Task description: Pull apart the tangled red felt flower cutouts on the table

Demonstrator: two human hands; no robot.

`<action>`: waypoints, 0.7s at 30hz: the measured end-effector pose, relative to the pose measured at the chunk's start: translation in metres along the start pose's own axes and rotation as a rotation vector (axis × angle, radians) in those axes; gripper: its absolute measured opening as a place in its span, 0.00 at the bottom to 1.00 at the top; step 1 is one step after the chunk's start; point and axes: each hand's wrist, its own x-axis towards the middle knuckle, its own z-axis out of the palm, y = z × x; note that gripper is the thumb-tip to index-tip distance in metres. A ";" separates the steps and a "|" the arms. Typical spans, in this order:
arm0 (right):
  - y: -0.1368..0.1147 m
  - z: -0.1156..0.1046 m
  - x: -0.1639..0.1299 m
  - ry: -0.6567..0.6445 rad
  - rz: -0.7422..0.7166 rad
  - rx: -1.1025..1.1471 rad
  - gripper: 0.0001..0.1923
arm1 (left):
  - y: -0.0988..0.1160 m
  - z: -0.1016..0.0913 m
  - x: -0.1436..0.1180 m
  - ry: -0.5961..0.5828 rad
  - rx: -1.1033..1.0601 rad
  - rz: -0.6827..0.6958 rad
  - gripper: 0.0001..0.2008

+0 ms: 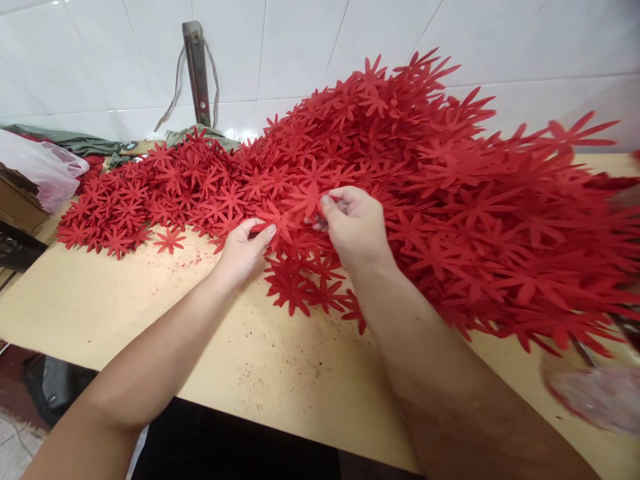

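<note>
Red, felt-like flower cutouts with narrow petals make up the stock: a low left heap (125, 200), a far taller right heap (490, 220) rising against the tiled wall (310, 40), the two running together behind the hands. Left hand (246, 245): thumb and fingers pinched together on a petal of the near flower (280, 223). Right hand (356, 220): thumb closed against curled fingers at the edge of the far flower (304, 199). Both pieces are held above the table, in front of the heaps; they overlap in view, and whether they are joined or merely one behind the other is hard to tell. Progress, by judgement: handling of these two is midway, neither being laid down, and a large quantity remains loose; nothing marks handled from unhandled pieces, so the share done goes unread. A small cluster (295, 287) lies below the hands, between the forearms, and a single flower (169, 241) sits just off the left heap. Free room: the tabletop (150, 320) is mostly bare along the front edge, with red specks scattered over it. Tightest side: right, where petals spread past the forearm towards clear plastic (600, 397).
</note>
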 end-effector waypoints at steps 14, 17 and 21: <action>-0.004 -0.002 0.001 -0.084 0.043 0.048 0.11 | 0.007 -0.002 0.001 0.012 -0.043 0.030 0.09; -0.009 -0.001 -0.003 -0.147 0.044 0.062 0.12 | 0.009 -0.001 0.000 0.006 -0.052 0.053 0.07; -0.018 0.005 -0.013 -0.273 0.067 0.065 0.15 | 0.009 0.000 -0.001 -0.057 -0.069 0.072 0.08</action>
